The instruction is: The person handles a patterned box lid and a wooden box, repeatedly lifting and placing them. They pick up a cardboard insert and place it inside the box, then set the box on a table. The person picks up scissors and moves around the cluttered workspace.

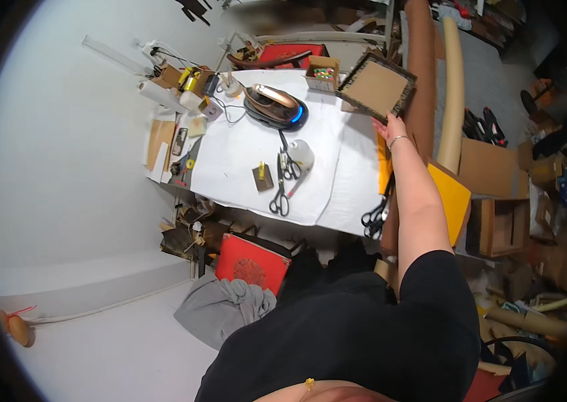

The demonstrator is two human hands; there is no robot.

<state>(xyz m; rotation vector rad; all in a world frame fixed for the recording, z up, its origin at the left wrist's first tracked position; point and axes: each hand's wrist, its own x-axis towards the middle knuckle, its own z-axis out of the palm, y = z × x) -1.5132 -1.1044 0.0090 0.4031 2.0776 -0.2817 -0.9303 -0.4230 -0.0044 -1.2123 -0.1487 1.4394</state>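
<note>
My right hand [390, 127] reaches out at the far right of the white-covered table. It grips the near corner of a square brown board with a dark patterned border [378, 84], its thumb on the border. The board is tilted beside an open cardboard box of small colourful pieces [323, 73]. My left hand is out of sight. On the table stand a steam iron on its dark base [275, 106], lit blue, and a whitish translucent bottle [301, 154]. Black-handled scissors [279, 199] lie next to the bottle, near a small dark block with a yellow piece [263, 177].
A brown roll [420, 80] and a cream roll [453, 87] run along the table's right side. More black-handled scissors [373, 220] sit at the near right corner. A red chair [251, 263] with grey cloth [226, 308] stands below. Cardboard boxes [494, 167] crowd the right.
</note>
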